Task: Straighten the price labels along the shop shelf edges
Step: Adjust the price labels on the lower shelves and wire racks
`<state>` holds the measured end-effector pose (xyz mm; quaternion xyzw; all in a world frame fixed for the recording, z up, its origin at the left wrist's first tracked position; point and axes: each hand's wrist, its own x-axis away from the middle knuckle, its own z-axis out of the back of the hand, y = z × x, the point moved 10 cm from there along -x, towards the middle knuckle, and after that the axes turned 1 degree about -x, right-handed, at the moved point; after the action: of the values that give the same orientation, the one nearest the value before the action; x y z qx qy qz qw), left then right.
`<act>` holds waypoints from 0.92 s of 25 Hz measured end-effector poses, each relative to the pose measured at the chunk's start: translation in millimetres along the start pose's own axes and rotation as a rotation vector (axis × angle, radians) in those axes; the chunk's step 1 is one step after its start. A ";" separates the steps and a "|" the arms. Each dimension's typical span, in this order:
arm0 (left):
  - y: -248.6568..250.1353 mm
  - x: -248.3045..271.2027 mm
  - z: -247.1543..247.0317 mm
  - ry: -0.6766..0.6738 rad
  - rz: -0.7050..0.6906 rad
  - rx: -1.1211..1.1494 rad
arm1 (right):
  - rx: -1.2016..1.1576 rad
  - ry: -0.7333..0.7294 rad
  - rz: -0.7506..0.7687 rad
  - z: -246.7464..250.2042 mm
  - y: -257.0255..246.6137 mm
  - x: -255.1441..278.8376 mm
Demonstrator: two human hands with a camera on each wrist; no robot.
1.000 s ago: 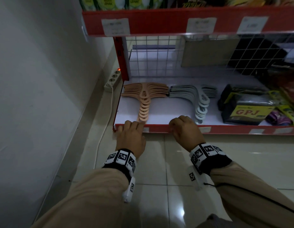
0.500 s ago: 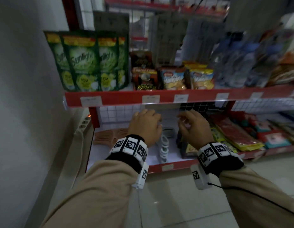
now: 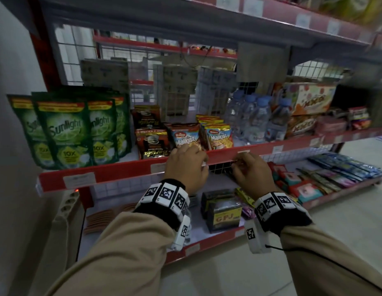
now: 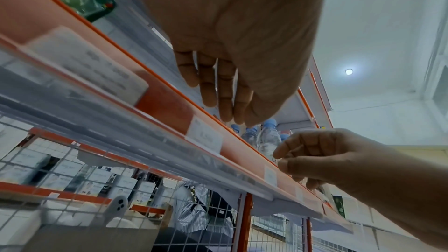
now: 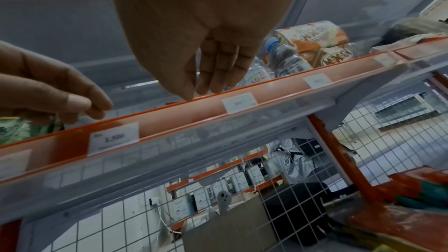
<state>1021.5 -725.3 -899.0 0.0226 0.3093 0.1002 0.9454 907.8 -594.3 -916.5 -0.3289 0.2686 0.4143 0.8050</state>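
White price labels sit in the clear strip along the red middle shelf edge (image 3: pixel 126 170). My left hand (image 3: pixel 204 159) is at that edge below the Malkist packs, fingers loosely extended and holding nothing. In the left wrist view its fingertips (image 4: pixel 226 116) hang just above a label (image 4: pixel 204 137). My right hand (image 3: pixel 238 165) is further right on the same edge, with another label (image 3: pixel 243 151) just above it. In the right wrist view its relaxed fingertips (image 5: pixel 206 89) reach the rail's top lip, left of a label (image 5: pixel 240 102). I cannot tell whether either hand touches the rail.
Green Sunlight pouches (image 3: pixel 66 129), coffee packs, Malkist packs (image 3: pixel 186 135) and water bottles (image 3: pixel 256 118) stand on the middle shelf. More labels (image 3: pixel 79 179) sit further left. A lower shelf with a GPJ box (image 3: pixel 225 215) lies beneath. The wall is at the left.
Both hands have risen from the bottom shelf edge to the middle shelf edge, and my view has lifted with them.
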 end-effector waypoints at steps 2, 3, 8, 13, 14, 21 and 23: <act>9.7 -4.3 -10.2 0.009 0.004 0.010 | 0.008 -0.018 -0.009 -1.0 19.3 1.8; 15.6 -6.4 -16.7 0.019 0.005 0.005 | 0.013 -0.027 -0.002 -1.2 28.6 3.5; 47.2 -29.8 -40.9 0.084 0.038 -0.092 | 0.023 0.065 0.058 8.8 74.9 -10.8; 73.2 -58.9 -69.4 0.123 0.146 -0.211 | 0.005 0.112 0.244 4.3 102.2 -28.1; 77.0 -61.1 -71.6 0.150 0.166 -0.222 | 0.007 0.115 0.274 2.4 104.9 -30.2; 89.2 -66.7 -83.0 0.337 0.272 -0.336 | -0.002 0.137 0.389 -3.8 113.5 -37.5; 92.0 -65.8 -86.0 0.351 0.281 -0.371 | -0.034 0.121 0.363 -3.4 114.3 -40.5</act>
<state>902.8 -650.3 -920.6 -0.1258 0.4382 0.2876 0.8423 790.1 -566.3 -925.2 -0.3127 0.3643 0.5367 0.6939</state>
